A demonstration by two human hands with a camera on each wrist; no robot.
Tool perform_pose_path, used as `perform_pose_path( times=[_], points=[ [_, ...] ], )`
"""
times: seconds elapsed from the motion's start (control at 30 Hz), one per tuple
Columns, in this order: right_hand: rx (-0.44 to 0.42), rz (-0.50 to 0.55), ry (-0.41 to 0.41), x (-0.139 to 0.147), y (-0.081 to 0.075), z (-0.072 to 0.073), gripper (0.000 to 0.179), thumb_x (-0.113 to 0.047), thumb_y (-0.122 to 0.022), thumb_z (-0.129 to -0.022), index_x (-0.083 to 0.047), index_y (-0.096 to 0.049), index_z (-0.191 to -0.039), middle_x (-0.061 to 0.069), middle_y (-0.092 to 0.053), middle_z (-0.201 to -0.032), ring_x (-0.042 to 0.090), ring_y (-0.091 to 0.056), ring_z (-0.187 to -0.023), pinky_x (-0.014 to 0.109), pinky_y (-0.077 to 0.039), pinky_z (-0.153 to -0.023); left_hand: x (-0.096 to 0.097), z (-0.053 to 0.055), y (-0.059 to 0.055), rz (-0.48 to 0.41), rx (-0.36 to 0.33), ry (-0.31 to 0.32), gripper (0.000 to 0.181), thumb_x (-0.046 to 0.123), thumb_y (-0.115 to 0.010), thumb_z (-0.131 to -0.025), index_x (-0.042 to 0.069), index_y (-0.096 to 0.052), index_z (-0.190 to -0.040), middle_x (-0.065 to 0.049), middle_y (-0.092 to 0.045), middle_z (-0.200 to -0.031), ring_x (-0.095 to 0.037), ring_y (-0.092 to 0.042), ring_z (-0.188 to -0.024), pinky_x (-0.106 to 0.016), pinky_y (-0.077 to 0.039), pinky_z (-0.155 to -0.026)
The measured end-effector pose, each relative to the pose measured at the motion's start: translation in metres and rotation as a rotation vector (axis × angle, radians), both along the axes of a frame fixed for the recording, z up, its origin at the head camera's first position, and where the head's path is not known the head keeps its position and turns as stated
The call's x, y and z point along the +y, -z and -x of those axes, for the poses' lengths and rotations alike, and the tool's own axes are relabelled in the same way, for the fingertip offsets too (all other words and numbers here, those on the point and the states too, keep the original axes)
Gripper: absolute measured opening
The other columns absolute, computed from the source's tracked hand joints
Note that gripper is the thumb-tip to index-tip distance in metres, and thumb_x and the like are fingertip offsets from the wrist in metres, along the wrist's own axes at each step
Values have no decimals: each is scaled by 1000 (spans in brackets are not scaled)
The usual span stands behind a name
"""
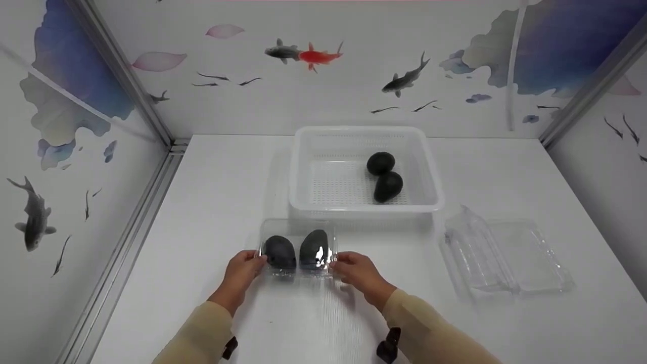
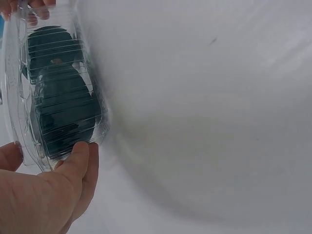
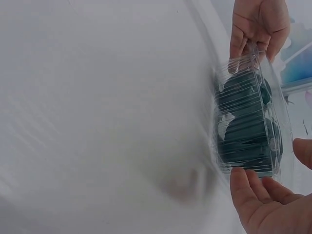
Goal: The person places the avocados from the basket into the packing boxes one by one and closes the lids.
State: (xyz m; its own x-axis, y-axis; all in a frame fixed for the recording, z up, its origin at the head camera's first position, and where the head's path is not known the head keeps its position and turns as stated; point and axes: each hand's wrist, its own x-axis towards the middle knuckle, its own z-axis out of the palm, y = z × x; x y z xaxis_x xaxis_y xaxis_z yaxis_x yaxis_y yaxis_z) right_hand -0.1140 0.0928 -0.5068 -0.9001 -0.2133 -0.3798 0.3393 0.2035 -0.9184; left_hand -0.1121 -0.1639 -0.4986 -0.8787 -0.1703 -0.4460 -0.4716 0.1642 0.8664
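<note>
A clear plastic clamshell box (image 1: 297, 226) with two dark avocados (image 1: 279, 253) inside is held between both hands, near the front of the white basket. My left hand (image 1: 241, 275) grips the box's left end, fingertips against its side in the left wrist view. At the right end, my right hand (image 1: 361, 273) holds the box by its edge, its fingers under the ribbed base in the right wrist view. The lid appears to lie over the avocados. Through the ribbed plastic (image 2: 63, 97), the avocados show side by side.
Behind the box stands a white perforated basket (image 1: 366, 208) with two more avocados (image 1: 388, 186) at its right side. An opened clear clamshell box (image 1: 530, 258) lies on the white table (image 1: 212, 202) at the right. Walls with painted fish (image 1: 321, 55) surround the table.
</note>
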Motion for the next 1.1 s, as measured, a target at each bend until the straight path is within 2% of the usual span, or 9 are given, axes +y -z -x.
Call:
perform_pose_path(
  times=[0.3, 0.47, 0.73, 0.97, 1.1],
  points=[
    [-9, -5, -12, -10, 3, 6, 48, -19, -60, -93, 10, -51, -131, 22, -58, -127, 33, -57, -115, 46, -49, -95, -8, 1, -2, 3, -14, -19, 36, 14, -52, -96, -9, -50, -124, -18, -56, -116, -29, -52, -110, -43, -43, -100],
    [-3, -11, -20, -15, 1, 5, 48, -20, -60, -93, 9, -52, -130, 20, -60, -124, 30, -59, -112, 45, -49, -94, -11, 2, -2, -6, -23, -35, 36, 14, -50, -97, -9, -49, -125, -19, -55, -118, -29, -51, -111, -43, -43, -101],
    [-2, -7, -22, -18, 2, 7, 50, -19, -60, -94, 11, -49, -132, 23, -57, -128, 32, -58, -114, 44, -50, -93, -14, 2, -3, -21, -5, -54, 39, 13, -49, -97, -11, -47, -127, -21, -54, -119, -31, -51, -113, -44, -41, -102],
    [15, -11, -23, -18, 6, 8, 52, -21, -61, -93, 10, -50, -132, 24, -57, -128, 30, -59, -112, 44, -50, -92, -14, 2, 0, 3, -14, -44, 46, 19, -46, -97, -9, -43, -133, -23, -50, -128, -33, -48, -119, -44, -40, -104],
    [26, -18, -16, -15, 7, 7, 54, -22, -62, -92, 10, -49, -133, 25, -58, -127, 32, -60, -110, 46, -50, -92, -13, 0, 1, 59, 2, -31, 50, 22, -44, -97, -7, -41, -137, -24, -48, -131, -34, -48, -120, -45, -40, -102]
  ],
)
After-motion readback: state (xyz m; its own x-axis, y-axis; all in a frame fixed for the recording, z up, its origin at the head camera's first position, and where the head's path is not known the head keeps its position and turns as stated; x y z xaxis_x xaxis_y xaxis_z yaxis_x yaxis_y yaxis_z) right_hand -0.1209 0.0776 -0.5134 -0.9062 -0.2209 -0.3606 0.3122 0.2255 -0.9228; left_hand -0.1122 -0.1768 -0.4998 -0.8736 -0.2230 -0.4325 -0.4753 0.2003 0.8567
